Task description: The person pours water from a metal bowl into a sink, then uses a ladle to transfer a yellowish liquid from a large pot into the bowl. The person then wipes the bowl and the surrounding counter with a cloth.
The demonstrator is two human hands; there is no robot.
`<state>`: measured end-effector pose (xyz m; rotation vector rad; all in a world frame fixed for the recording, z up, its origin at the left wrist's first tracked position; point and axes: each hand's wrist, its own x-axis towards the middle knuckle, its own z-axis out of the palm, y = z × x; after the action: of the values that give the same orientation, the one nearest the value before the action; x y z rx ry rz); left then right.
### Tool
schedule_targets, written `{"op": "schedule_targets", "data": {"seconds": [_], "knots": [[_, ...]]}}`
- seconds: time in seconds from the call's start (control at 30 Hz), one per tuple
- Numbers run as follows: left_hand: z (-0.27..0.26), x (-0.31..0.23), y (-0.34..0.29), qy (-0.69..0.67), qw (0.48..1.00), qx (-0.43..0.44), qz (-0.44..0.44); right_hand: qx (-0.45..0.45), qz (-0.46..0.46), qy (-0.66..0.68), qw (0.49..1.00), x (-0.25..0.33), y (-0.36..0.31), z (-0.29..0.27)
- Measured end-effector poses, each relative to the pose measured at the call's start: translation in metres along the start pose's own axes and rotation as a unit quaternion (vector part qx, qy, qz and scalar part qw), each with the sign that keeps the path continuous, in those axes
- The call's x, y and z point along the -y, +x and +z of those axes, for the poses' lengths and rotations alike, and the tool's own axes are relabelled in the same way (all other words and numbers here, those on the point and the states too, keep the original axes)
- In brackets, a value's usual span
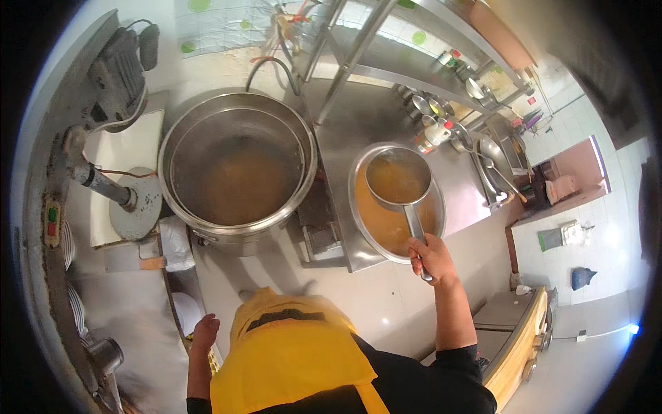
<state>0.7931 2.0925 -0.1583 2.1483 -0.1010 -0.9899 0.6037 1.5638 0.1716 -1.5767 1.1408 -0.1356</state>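
Observation:
My right hand (433,258) is wrapped around the handle of a large metal ladle (414,222). Brownish-orange liquid fills the ladle's round bowl, which is over a wide metal basin (358,228) of similar liquid; I cannot tell whether the bowl touches the surface. The basin stands on a steel counter. Low on the left, beside the counter there, hangs my left hand (205,331), with nothing visible in it and its fingers loosely bent and apart. A big, deep steel pot (307,183) with cloudy brown liquid at its bottom stands left of the basin.
A steel shelf (386,58) overhangs the counter (345,121). Behind the basin are a white bottle with a red cap (436,134), small metal bowls and a wok (493,153). A machine with a round plate (131,205) stands left of the pot. A wooden-edged cabinet (514,338) is at lower right.

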Motion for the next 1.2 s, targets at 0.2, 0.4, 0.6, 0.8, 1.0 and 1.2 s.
{"op": "schedule_targets", "data": {"seconds": [0.2,0.4,0.6,0.8,1.0,1.2], "knots": [[0.044,0.008,0.026,0.035,0.998,0.014,0.041,-0.108,0.021,-0.142,0.984,-0.034,0.009,-0.063],[0.084,-0.047,0.021,0.094,0.992,0.023,0.082,-0.185,-0.127,-0.357,0.907,-0.077,0.028,-0.137],[0.125,-0.115,-0.002,0.11,0.992,0.008,0.069,-0.26,-0.217,-0.421,0.841,-0.063,0.027,-0.162],[0.155,-0.147,-0.023,0.192,0.977,0.017,0.094,-0.272,-0.305,-0.426,0.807,-0.079,0.037,-0.161],[0.159,-0.172,-0.02,0.225,0.967,0.004,0.118,-0.182,-0.315,-0.258,0.895,-0.113,0.055,-0.161],[0.156,-0.189,-0.003,0.262,0.96,0.011,0.101,-0.011,-0.152,-0.007,0.988,-0.055,0.076,-0.168]]}}
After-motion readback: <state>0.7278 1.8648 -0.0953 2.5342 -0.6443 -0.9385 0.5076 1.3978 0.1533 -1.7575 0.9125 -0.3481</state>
